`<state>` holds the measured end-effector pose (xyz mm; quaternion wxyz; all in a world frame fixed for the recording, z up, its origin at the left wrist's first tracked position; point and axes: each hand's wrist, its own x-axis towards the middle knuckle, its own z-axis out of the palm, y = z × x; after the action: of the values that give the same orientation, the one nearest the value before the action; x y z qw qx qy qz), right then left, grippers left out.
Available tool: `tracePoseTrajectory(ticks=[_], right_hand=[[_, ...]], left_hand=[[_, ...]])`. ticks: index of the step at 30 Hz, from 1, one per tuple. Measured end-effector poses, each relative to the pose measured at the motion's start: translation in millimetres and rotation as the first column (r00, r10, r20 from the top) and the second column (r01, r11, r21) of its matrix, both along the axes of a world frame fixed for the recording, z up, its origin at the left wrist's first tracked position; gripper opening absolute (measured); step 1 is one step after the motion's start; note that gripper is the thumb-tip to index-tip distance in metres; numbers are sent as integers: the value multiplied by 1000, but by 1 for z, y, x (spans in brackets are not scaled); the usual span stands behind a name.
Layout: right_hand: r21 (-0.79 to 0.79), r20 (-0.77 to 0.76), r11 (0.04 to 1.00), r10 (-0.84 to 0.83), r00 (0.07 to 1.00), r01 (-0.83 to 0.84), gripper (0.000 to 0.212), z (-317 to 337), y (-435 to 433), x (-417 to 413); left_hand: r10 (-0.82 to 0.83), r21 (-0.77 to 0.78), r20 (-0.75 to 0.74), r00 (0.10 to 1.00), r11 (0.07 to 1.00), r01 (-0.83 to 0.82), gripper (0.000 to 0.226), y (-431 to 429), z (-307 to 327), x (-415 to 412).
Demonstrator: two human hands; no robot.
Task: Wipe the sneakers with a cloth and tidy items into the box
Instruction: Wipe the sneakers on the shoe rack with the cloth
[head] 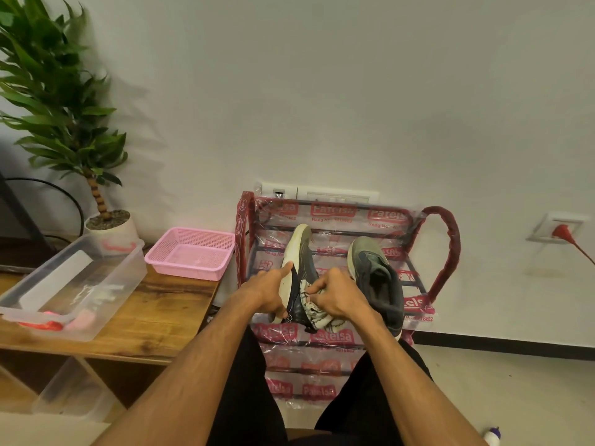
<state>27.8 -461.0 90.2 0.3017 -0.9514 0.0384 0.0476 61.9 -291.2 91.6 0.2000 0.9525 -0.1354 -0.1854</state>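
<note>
A dark sneaker with a pale sole (297, 252) is tilted on its side above the shoe rack's top shelf. My left hand (270, 291) grips it by the sole edge. My right hand (335, 294) clutches a patterned white cloth (317, 309) and presses it against the sneaker's side. A second grey-green sneaker (375, 275) stands upright on the shelf just right of my right hand. On the wooden table to the left lies a clear plastic box (96, 291) with several small items inside.
A pink mesh basket (191, 252) sits at the table's far right corner, beside the plastic-wrapped red shoe rack (442, 252). A potted plant (106, 223) stands behind the box. A red plug (561, 231) sits in a wall socket at right. A clear lid (69, 391) leans under the table.
</note>
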Motion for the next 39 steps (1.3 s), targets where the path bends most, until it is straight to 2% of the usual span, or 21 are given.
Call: tracePoseTrajectory(ticks=[5,8,11,14,19,22,25,27,30,35,39], right_hand=[[-79,165,979,-173,971,187,23,-12,21,-6],[-50,225,971,-218,950,235,23,-24,32,-16],[31,229,974,-226,947,225,22,-30,32,-30],[16,254,977,-212,944,215,24,-33,33,-38],[-23,270,956,-277,922,294,19,-34,39,-33],[8,247,933,-351,903,360,14,-32,40,-29],[92,222,911,-413,883,403,11,-32,44,-28],[113,215,921,-388,896,372,13,-33,49,-30],[50,239,938,-344,908,342,15,-32,53,-29],[-179,232,949,-214,949,258,22,-28,37,-22],[-201,243,920,-286,927,337,22,-18,12,-13]], left_hand=[[-6,20,-2,1000,1000,6,114,-3,1,-1],[-22,64,12,1000,998,21,114,-4,1,0],[-30,78,10,1000,997,29,116,-4,1,0],[-35,70,15,999,997,33,119,-5,1,1],[-55,128,51,997,991,48,116,-9,2,-1],[-87,155,67,994,985,76,114,-12,3,-2],[-59,115,51,997,992,53,114,-9,1,1],[-35,58,37,999,998,33,115,-3,-3,4],[3,-19,10,1000,1000,-3,117,3,-5,5],[-1,-35,-24,1000,999,0,118,1,-3,4],[19,-57,-49,999,998,-22,119,2,-5,4]])
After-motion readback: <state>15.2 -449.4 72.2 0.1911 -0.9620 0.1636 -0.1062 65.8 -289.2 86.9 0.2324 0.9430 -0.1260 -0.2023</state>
